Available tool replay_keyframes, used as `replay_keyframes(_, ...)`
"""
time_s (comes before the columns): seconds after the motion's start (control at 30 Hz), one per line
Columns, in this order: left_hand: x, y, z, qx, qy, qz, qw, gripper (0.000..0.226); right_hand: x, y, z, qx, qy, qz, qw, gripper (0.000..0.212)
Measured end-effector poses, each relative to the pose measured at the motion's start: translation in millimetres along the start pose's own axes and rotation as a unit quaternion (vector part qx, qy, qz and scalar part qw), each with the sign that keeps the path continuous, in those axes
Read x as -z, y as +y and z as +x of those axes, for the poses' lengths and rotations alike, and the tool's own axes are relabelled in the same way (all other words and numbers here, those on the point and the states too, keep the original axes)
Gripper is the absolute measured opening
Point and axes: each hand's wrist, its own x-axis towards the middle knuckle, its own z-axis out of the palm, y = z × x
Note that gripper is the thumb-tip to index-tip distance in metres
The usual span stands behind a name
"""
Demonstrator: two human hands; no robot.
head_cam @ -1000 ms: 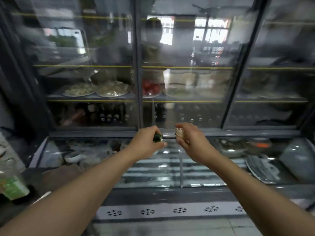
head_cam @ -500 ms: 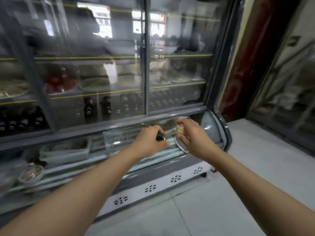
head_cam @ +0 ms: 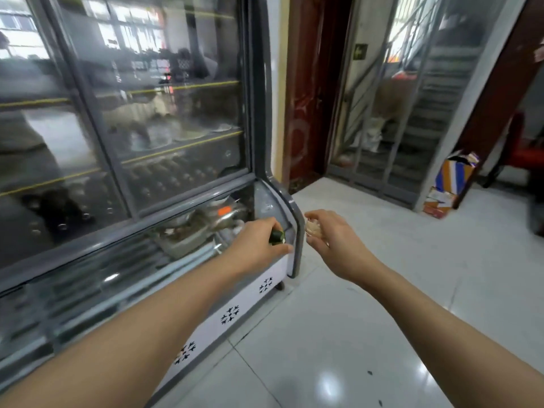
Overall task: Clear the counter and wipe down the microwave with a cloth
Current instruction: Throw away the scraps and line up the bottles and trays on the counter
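My left hand [head_cam: 259, 244] grips a small dark green piece [head_cam: 277, 237], of which only the end shows past my fingers. My right hand [head_cam: 332, 237] holds a small pale, whitish lump [head_cam: 312, 227] in its curled fingers. Both hands are stretched out in front of me at about the same height, close beside the right end of a glass-fronted display fridge [head_cam: 290, 219]. No microwave, counter or cloth is in view.
The fridge's glass doors [head_cam: 164, 119] show shelves with plates and bottles. White tiled floor [head_cam: 368, 304] stretches to the right. Behind it are a dark red door [head_cam: 306, 113], a metal gate with stairs [head_cam: 412, 119] and a striped box [head_cam: 454, 175] on the floor.
The view has swung to the right along the fridge, from its middle to its right end. Both hands keep their hold on the small items.
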Motion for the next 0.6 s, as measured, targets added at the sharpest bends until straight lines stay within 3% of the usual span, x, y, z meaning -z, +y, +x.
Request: replay_keyframes(0.6, -100.5, 70.2, 259.5, -0.120, -0.115, -0.016, 0.986, 0.030, 79.8, 182.6, 94.2, -0.178, 0.065, -0.040, 0.981, 0.040)
